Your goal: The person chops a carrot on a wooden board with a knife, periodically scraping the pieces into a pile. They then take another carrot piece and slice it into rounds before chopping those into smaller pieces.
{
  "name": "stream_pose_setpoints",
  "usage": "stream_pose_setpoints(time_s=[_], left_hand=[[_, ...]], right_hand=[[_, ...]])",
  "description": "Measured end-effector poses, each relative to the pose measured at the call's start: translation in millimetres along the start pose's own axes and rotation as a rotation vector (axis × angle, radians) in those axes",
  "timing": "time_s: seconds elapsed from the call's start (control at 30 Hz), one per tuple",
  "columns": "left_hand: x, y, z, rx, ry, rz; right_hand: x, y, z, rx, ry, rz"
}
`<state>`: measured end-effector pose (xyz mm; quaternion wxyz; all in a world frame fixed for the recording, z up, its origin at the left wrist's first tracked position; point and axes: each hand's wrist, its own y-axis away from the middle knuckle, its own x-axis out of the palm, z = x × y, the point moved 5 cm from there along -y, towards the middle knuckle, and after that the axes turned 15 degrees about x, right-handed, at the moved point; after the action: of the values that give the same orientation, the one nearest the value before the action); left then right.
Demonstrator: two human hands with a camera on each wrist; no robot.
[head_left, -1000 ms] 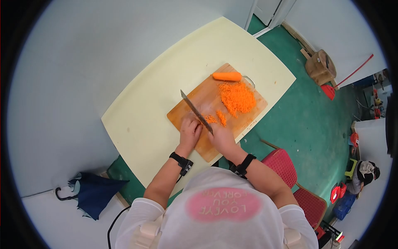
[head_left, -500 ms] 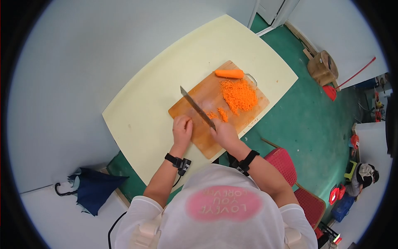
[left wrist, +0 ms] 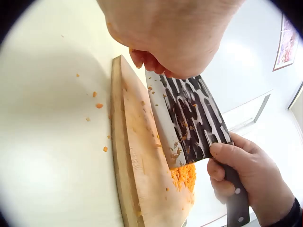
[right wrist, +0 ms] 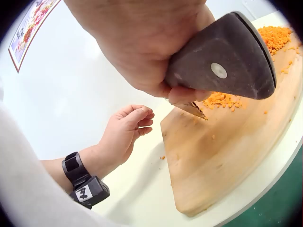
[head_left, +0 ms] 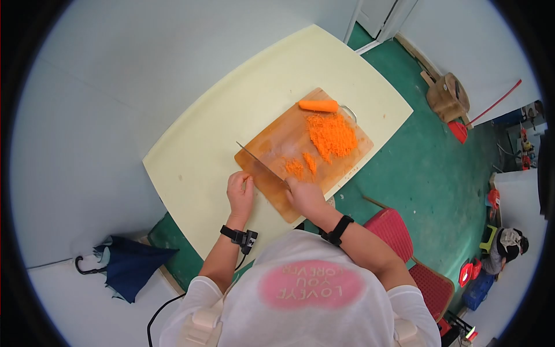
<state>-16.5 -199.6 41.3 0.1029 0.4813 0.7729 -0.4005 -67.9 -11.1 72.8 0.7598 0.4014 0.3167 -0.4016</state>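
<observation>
My right hand grips the black handle of a cleaver, its dimpled blade flecked with carrot bits in the left wrist view. The blade is over the left part of a wooden cutting board. Beside the board's left edge is my left hand, its fingers loosely curled with nothing visible in them. A large heap of finely chopped carrot covers the board's right part, with two small piles nearer the blade. One peeled carrot lies at the far edge.
The board stands on a pale yellow table, with small carrot crumbs beside it. Red chairs are at the right of my body, a dark blue umbrella at the left. A wooden block and red dustpan are beyond the table.
My left hand has moved left, off the board to its edge. The cleaver has shifted left and toward me in my right hand, away from the small carrot piles.
</observation>
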Motion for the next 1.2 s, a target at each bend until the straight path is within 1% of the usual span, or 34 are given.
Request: stream_pose_setpoints(time_s=[0.07, 0.13, 0.17, 0.2, 0.23, 0.27, 0.3, 0.33, 0.37, 0.47, 0.5, 0.57, 0.67, 0.77, 0.9, 1.0, 1.1, 1.17, 1.2], left_hand=[[-0.5, 5.7, 9.4, -0.048, -0.003, 0.005], [-2.3, 5.5, 9.7, -0.041, 0.013, 0.007], [-2.0, 7.5, 8.7, -0.043, 0.032, 0.014], [-3.1, 4.5, 4.6, -0.046, 0.029, 0.011], [-1.0, -1.1, -1.4, 0.014, 0.001, 0.044], [4.8, -8.3, -6.9, 0.073, -0.026, 0.077], [9.7, -15.2, -8.5, 0.068, -0.026, 0.073], [18.6, -23.6, -10.9, 0.090, -0.018, 0.121], [27.8, -30.8, -13.1, 0.113, -0.009, 0.168], [57.8, -49.4, -15.8, 0.150, 0.013, 0.205], [65.6, -52.7, -15.5, 0.155, 0.017, 0.203], [81.4, -55.9, -13.1, 0.135, -0.051, 0.272], [89.1, -53.8, -15.7, 0.181, -0.117, 0.257], [94.7, -51.3, -12.7, 0.171, -0.161, 0.294], [94.2, -52.2, -12.1, 0.168, -0.180, 0.304], [93.9, -52.7, -13.3, 0.207, -0.154, 0.294], [85.3, -51.7, -14.7, 0.191, -0.126, 0.296], [75.5, -46.4, -18.4, 0.095, 0.012, 0.186], [75.5, -40.8, -18.8, 0.092, 0.020, 0.193]], right_hand=[[0.6, 0.1, -1.2, 0.002, 0.001, 0.027], [0.2, -0.5, -7.4, 0.126, -0.070, 0.049], [-0.1, -1.0, -8.9, 0.121, -0.070, 0.051], [-2.7, -2.6, -13.6, 0.149, -0.063, 0.017], [-5.9, -4.1, -18.4, 0.178, -0.055, -0.017], [-8.3, -6.0, -23.2, 0.175, -0.050, -0.015], [-13.6, -6.0, -27.2, 0.196, -0.092, -0.052], [-17.5, -6.1, -29.7, 0.217, -0.134, -0.089], [-17.7, -7.2, -29.4, 0.216, -0.128, -0.087], [-19.4, -11.9, -31.2, 0.225, -0.141, -0.116], [-18.5, -12.6, -29.9, 0.208, -0.135, -0.132], [-17.5, -13.6, -28.4, 0.197, -0.130, -0.153], [-14.9, -13.6, -25.5, 0.198, -0.127, -0.152], [-11.9, -13.6, -24.5, 0.217, -0.130, -0.122], [-10.6, -22.7, -19.7, 0.244, -0.148, -0.083], [-13.6, -30.5, -21.7, 0.241, -0.136, -0.088], [-17.0, -23.6, -21.0, 0.206, -0.145, -0.104], [-16.9, -17.9, -23.4, 0.199, -0.145, -0.109], [-13.5, -15.6, -23.5, 0.182, -0.126, -0.105]])
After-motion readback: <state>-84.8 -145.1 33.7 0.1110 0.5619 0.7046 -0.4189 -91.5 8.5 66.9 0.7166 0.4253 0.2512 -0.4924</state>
